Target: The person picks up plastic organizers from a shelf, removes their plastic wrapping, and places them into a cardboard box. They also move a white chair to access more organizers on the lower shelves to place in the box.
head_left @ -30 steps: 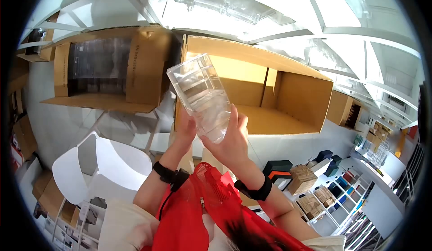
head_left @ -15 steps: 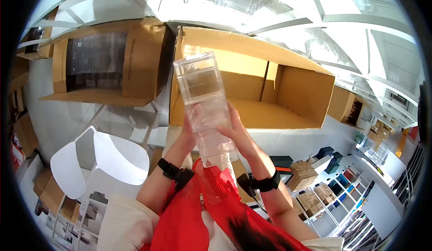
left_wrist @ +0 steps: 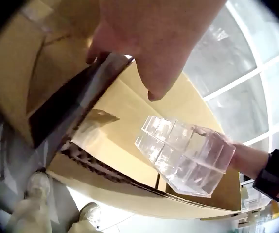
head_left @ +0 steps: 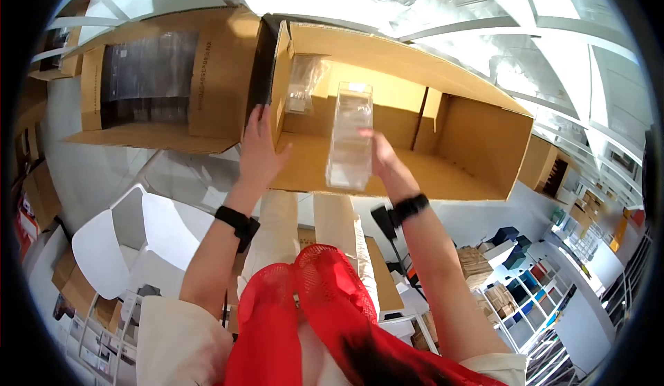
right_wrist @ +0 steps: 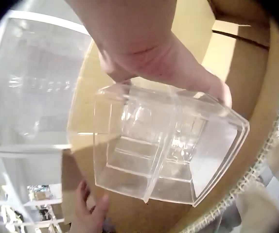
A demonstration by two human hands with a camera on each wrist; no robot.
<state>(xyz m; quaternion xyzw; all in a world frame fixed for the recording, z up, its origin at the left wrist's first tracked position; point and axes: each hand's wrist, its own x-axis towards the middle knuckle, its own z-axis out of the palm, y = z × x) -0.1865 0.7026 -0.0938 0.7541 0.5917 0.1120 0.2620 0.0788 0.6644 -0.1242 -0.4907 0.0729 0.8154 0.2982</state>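
Observation:
A clear plastic box with several compartments is held by my right hand over the open cardboard box. In the right wrist view the fingers of the right hand grip the upper side of the clear box. My left hand is at the cardboard box's left edge, fingers spread and reaching over it. In the left wrist view the left hand is above that edge, with the clear box apart from it. A clear wrapped item lies in the cardboard box's left end.
Another cardboard box with clear plastic items inside stands at the left. A white chair is at the lower left. White framing runs behind the boxes, and shelving with packages stands at the lower right.
The clear box has moved forward, over the cardboard box, in my right hand alone. My left hand has let go of it and moved left to the cardboard edge.

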